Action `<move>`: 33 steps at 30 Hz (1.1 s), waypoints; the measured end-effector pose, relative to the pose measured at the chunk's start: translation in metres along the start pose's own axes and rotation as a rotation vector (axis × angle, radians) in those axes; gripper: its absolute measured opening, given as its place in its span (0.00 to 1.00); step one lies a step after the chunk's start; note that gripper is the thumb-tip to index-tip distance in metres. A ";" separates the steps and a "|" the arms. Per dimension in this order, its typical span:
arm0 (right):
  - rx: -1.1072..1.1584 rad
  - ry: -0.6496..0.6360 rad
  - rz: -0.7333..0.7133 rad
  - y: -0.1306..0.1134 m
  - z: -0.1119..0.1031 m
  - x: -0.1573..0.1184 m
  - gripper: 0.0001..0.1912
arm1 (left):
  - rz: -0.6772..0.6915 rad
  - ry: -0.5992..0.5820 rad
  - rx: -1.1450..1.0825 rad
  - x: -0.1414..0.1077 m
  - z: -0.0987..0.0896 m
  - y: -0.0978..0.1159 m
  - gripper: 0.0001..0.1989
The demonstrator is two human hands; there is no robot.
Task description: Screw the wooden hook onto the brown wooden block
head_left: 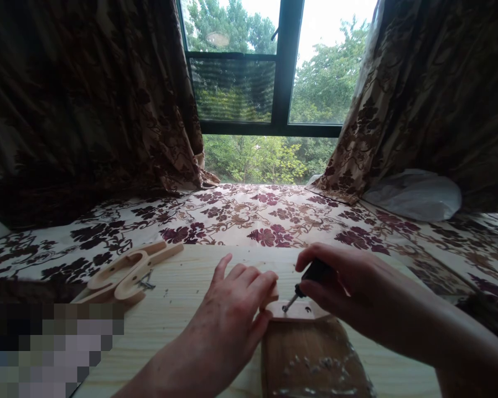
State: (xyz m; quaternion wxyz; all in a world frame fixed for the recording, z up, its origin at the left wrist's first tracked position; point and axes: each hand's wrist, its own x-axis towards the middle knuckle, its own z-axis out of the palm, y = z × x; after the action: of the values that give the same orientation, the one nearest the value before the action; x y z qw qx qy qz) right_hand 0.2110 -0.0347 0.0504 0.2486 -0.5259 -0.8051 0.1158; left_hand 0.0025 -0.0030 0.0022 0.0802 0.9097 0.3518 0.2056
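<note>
My right hand [348, 279] is closed around the black handle of a screwdriver [315, 271], whose shaft slants down to the left. Its tip meets a hole or screw head in a pale wooden strip [296, 313]. A second hole in the strip shows just right of the tip. My left hand [240, 293] pinches the strip's left end between thumb and fingers, with its little finger raised; a small wooden piece is partly hidden under those fingers. Below the strip, a worn dark-brown wooden block [311, 359] lies on the light wooden board [182, 326].
Curved wooden pieces [128, 271] lie at the board's left, with several loose screws [148, 283] beside them. Beyond the board is a floral cloth [240, 213] below the window. A white plastic bag [415, 193] rests at the right by the curtain [435, 99].
</note>
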 end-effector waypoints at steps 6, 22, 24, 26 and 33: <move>0.078 -0.039 0.041 0.001 0.000 0.002 0.04 | -0.004 0.002 0.003 0.001 0.001 0.000 0.13; 0.053 -0.006 0.031 0.004 0.003 0.003 0.05 | 0.002 0.007 -0.002 0.001 -0.001 0.001 0.12; 0.057 0.006 0.061 0.007 0.003 0.005 0.08 | 0.001 0.007 -0.003 0.000 -0.001 0.001 0.12; 0.066 0.003 0.046 0.005 0.002 0.004 0.06 | 0.001 0.015 -0.009 0.000 -0.002 0.001 0.12; 0.149 -0.127 -0.037 -0.011 -0.002 -0.003 0.04 | 0.013 0.012 -0.001 0.002 0.000 0.001 0.14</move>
State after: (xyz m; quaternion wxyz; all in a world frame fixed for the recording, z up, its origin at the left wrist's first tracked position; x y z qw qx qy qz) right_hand 0.2046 -0.0418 0.0564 0.2378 -0.4824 -0.8180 0.2039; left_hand 0.0043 -0.0018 0.0033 0.0774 0.9107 0.3462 0.2117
